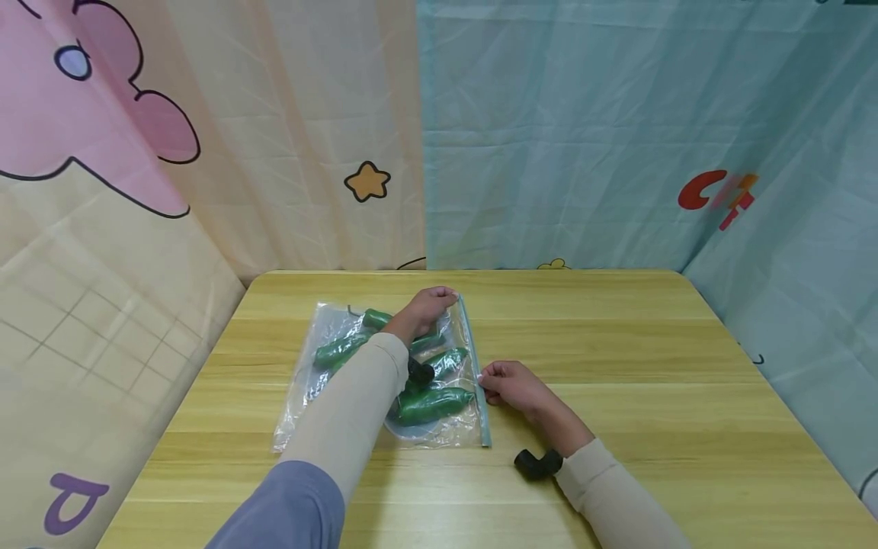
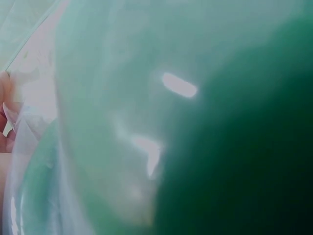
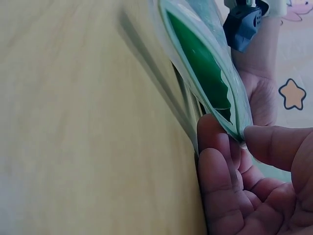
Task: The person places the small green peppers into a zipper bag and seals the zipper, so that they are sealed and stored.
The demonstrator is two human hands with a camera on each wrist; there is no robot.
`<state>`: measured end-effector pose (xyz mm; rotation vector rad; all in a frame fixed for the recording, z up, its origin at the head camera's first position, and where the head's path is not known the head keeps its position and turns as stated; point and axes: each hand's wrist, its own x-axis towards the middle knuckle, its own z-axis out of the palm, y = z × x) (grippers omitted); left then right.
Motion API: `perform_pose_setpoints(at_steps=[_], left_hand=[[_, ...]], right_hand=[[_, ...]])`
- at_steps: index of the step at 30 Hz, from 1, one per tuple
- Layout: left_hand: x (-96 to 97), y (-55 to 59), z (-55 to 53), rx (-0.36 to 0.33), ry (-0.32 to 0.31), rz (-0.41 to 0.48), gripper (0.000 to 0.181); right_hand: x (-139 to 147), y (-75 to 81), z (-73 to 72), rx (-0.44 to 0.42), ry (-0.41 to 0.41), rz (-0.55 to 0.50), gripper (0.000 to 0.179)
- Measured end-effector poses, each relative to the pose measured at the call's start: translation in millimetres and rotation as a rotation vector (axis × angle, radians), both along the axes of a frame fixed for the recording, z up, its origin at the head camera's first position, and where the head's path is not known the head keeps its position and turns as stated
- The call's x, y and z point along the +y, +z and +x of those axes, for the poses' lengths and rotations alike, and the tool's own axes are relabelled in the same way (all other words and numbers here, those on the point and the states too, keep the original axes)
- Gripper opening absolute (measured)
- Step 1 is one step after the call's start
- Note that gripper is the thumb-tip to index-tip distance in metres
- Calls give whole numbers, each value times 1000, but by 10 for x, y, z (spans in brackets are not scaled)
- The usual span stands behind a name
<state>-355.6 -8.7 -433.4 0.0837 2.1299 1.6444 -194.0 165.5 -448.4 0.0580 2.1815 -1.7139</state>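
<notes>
A clear zip bag [image 1: 302, 396] lies on the table with several long green peppers [image 1: 432, 406] inside. Its pale blue-green zip strip [image 1: 484, 419] runs down the right side. At the strip's far end, my left hand [image 1: 427, 307] pinches the bag's corner. My right hand [image 1: 517, 389] grips the strip nearer its middle, between thumb and fingers. The right wrist view shows the bag's mouth [image 3: 205, 73] gaping beyond my right fingers [image 3: 215, 176], with green visible within. Blurred green [image 2: 112, 122] behind plastic fills most of the left wrist view.
The wooden table [image 1: 617, 335] extends to the right of the bag. Printed curtains [image 1: 549, 152] stand along its back and sides. Black wrist cameras [image 1: 538, 465] sit at both wrists. A pale round shape [image 1: 411, 433] shows beneath the peppers.
</notes>
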Motion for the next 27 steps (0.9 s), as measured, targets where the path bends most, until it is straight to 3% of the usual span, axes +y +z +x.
perform_pose_setpoints(at_steps=[4, 11, 18, 27], left_hand=[[-11, 10, 0, -5, -11, 2, 23], [-18, 10, 3, -9, -20, 13, 22], [-20, -8, -40, -70, -12, 78, 22], [-22, 7, -39, -76, 2, 60, 21]], right_hand=[[24, -96, -30, 3, -1, -3, 14], [36, -85, -6, -1, 19, -17, 14], [43, -73, 7, -11, 27, -20, 14], [49, -78, 24, -6, 32, -22, 17]])
